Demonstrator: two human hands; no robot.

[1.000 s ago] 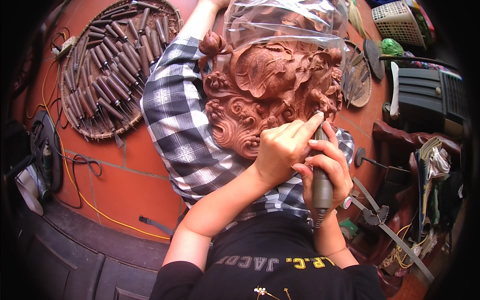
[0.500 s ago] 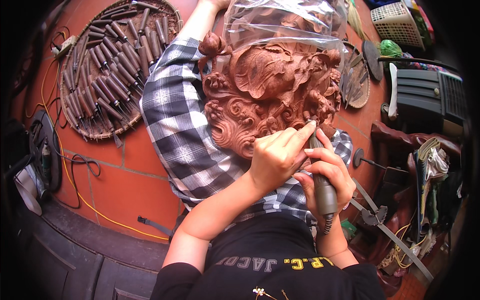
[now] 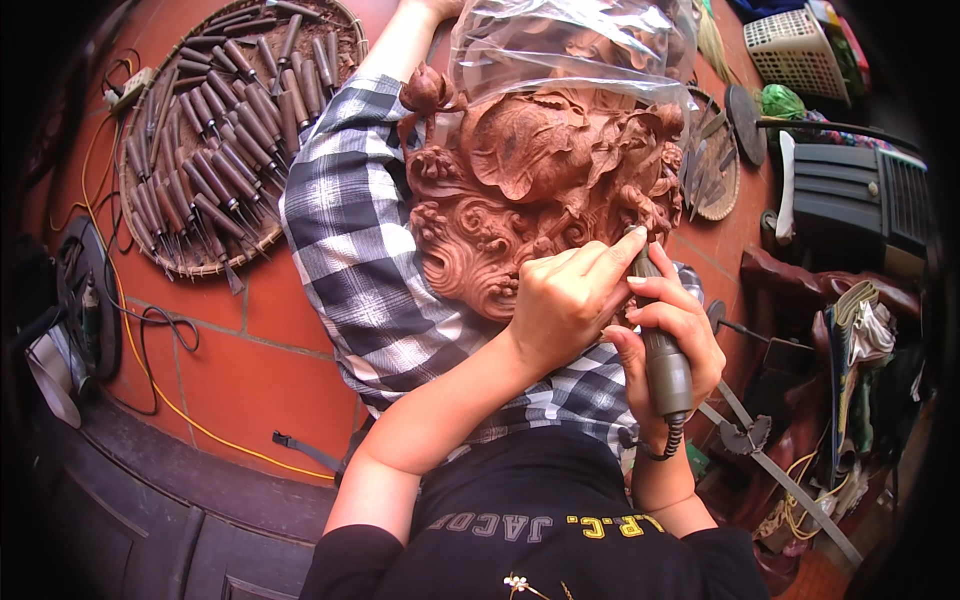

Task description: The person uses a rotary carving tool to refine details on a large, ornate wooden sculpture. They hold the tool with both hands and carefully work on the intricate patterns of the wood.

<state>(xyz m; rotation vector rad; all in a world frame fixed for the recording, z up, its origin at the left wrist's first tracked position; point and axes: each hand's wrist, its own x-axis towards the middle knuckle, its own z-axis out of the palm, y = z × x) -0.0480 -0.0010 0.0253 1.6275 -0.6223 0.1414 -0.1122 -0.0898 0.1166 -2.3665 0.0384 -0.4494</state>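
A reddish-brown wood carving [image 3: 530, 145], cut in deep swirls and leaf-like folds, stands before me between my legs in checked cloth [image 3: 345, 200]. Clear plastic [image 3: 560, 45] wraps its far part. My right hand [image 3: 685, 335] is closed around a dark rotary tool handpiece [image 3: 668, 375], its coiled cord end pointing back toward me. My left hand [image 3: 565, 300] lies against the handpiece's front end, index finger stretched along it and the others curled. The tool's tip is at the carving's near right edge, hidden by the fingers.
On the left, a round woven tray [image 3: 180, 265] holds many wooden-handled chisels [image 3: 230, 180]. A smaller woven tray [image 3: 715, 185] with metal tools lies right of the carving. Farther right are a white basket [image 3: 795, 50], a dark grey box [image 3: 835, 190] and piled clutter. A yellow cord [image 3: 175, 400] crosses the tiled floor.
Both hands and the handpiece have shifted slightly right along the carving. The tool's rear end has swung right and a little up, and its cord now bends more. The carving stays nearly still.
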